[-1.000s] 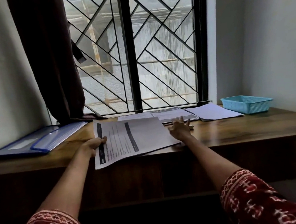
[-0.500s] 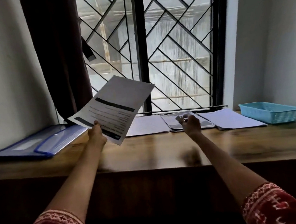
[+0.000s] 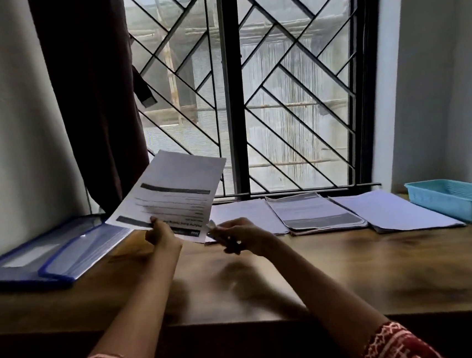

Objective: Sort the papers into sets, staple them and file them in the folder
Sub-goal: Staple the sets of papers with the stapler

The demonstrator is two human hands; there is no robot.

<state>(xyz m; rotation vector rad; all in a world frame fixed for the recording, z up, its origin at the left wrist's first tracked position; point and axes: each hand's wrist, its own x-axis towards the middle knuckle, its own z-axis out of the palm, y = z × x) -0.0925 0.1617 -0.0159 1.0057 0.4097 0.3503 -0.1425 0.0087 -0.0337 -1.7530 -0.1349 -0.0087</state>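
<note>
Our left hand (image 3: 162, 235) pinches the printed set (image 3: 170, 194) aloft above the tabletop (image 3: 324, 271), left of centre; our right hand (image 3: 241, 234) grips a small stapler (image 3: 211, 226). We should square the corner before stapling.

folder (image 3: 49, 260) left, papers (image 3: 313, 214) centre, basket (image 3: 459, 200) right

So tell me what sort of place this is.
Probably a home paperwork corner: a wooden desk under a grilled window, with paper stacks and a blue folder on it.
</note>
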